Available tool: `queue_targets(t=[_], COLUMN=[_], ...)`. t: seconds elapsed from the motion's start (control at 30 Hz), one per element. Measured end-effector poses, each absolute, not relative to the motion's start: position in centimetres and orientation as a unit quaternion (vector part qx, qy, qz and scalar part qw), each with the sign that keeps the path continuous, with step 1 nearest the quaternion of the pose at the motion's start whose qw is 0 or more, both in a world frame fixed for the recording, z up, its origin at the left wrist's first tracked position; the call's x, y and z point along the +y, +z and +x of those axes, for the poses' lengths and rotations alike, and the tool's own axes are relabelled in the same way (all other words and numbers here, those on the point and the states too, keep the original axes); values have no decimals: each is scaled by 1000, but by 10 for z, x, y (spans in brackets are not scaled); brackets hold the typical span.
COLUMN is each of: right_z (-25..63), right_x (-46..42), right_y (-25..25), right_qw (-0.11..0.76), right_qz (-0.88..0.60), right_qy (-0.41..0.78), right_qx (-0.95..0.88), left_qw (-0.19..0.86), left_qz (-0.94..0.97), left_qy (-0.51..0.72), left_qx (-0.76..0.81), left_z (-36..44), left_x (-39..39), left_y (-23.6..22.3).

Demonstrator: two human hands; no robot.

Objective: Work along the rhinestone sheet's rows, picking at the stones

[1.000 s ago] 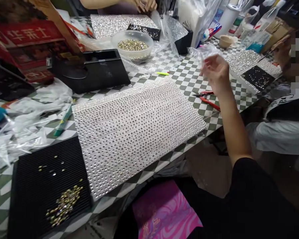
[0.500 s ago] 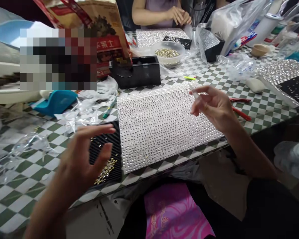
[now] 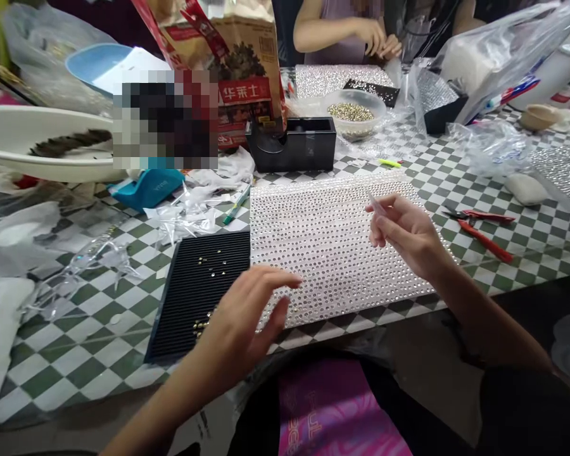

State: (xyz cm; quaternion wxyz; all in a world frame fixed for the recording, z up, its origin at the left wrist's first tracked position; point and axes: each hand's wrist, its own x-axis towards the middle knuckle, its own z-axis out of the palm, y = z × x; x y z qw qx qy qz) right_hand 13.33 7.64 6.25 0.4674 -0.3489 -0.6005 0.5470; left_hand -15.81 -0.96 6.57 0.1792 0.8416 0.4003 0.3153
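Right hand (image 3: pixel 401 235) with a pale pick (image 3: pixel 373 201), above a rhinestone sheet (image 3: pixel 323 247)

My left hand (image 3: pixel 242 316) reaches in over the near edge of the bench (image 3: pixel 99 354), palm down and open — fingers (image 3: pixel 275 277) loosely extended, thumb held apart from them. My right hand (image 3: pixel 401 234) is further toward the bench's right side, turned inward, thumb and forefinger pinched together, the other fingers curled beneath. My bare left forearm (image 3: pixel 171 399) and right forearm (image 3: pixel 494 323) angle in from the bottom corners — the two hands well apart.
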Motion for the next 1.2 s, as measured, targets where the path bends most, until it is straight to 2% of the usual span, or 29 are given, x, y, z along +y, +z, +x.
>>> queue_targets(t=[0.1,0.2,0.37,0.43,0.53,0.6,0.67,0.73,0.83,1.0,1.2], right_z=[124,110,87,92,135,187,245,297,343,355,306], right_x=[69,46,3,-2,14,35,55,67,69,71,60], right_y=[58,51,37,35,38,40,39,33,19,6,31], right_qw=[458,445,432,420,331,270,204,173,131,156,269], right_qz=[-332,-306,-295,-296,-322,-458,-679,-756,-796,-821,-755], right_qy=[572,594,563,507,364,230,39,-6,5,-32,-16], right_qx=[-595,-596,-640,-692,-809,-815,-704,-632,-591,-549,-597], left_qw=[264,330,461,487,507,515,532,559,587,585,547], left_qz=[796,688,582,558,525,495,465,452,461,472,509], left_qy=[359,463,543,558,582,608,620,609,583,581,567], left_qx=[410,451,392,375,359,347,341,335,320,311,346], left_z=[-127,-88,-40,-32,-30,-33,-38,-43,-46,-48,-53], left_x=[-16,-23,-26,-23,-19,-14,-9,-4,1,2,2], left_y=[46,23,13,16,19,21,22,25,30,37,42])
